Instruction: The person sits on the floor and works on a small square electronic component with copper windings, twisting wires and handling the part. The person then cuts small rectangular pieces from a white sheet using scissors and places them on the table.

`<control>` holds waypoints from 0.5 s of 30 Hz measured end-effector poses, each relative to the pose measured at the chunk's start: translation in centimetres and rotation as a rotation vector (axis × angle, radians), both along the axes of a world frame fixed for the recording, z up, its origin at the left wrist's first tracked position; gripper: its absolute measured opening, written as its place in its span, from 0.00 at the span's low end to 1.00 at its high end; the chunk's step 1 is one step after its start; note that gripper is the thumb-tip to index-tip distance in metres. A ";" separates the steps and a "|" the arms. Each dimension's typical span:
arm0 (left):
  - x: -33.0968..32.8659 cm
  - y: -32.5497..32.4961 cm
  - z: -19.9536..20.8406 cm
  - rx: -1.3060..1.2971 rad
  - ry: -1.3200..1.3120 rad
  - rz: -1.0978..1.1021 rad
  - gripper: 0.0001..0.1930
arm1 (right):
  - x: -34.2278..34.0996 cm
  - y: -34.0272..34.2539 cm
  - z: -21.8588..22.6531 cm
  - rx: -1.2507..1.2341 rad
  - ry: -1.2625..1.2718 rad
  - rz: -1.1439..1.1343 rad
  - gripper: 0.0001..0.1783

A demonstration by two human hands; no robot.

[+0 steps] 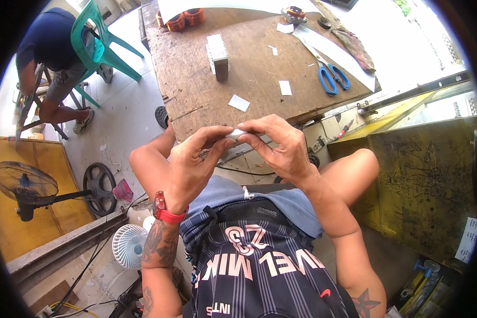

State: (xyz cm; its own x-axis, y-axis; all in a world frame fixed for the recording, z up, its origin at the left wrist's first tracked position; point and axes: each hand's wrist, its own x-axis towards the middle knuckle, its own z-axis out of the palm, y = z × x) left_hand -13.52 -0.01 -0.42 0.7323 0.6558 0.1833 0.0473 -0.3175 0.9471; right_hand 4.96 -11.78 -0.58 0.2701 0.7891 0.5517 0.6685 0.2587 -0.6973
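Note:
A small white piece (236,133), apparently folded paper or card, is pinched between the thumbs and fingertips of both hands, just off the near edge of the wooden table (191,69). My left hand (193,161) grips its left end and my right hand (281,151) its right end; fingers partly cover it. Beyond them on the tabletop lie small white paper pieces (239,103) and a dark metal block (221,69) with a white strip (215,46) against it. Scissors with blue handles (331,79) rest farther right.
Copper coils (181,20) sit at the table's far left; a wound metal core (293,15), a tape roll (324,23) and a rag (354,49) are far right. A standing fan (26,185) and a small fan (128,246) are left. Someone (53,47) sits by a green chair (98,45).

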 end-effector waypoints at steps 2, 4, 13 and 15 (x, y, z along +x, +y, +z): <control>0.1 0.0 0.3 0.079 0.010 0.010 0.09 | -0.1 0.1 0.1 0.004 -0.010 -0.008 0.13; 0.2 0.1 0.6 0.186 0.013 0.014 0.08 | -0.1 0.1 0.2 0.015 -0.019 0.001 0.13; 0.1 -1.3 0.6 -0.518 -0.152 -0.060 0.11 | 0.2 -0.3 -1.2 0.114 -0.229 0.062 0.18; -0.4 -1.2 0.2 -0.608 -0.145 -0.045 0.13 | 0.3 0.0 -1.1 0.112 -0.240 0.100 0.19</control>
State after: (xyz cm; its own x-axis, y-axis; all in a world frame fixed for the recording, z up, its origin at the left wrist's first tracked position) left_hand -13.88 -1.21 -0.21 0.7575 0.6429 -0.1133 -0.0962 0.2816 0.9547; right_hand 5.22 -11.79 -1.63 0.0447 0.7357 0.6758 0.7785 0.3983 -0.4851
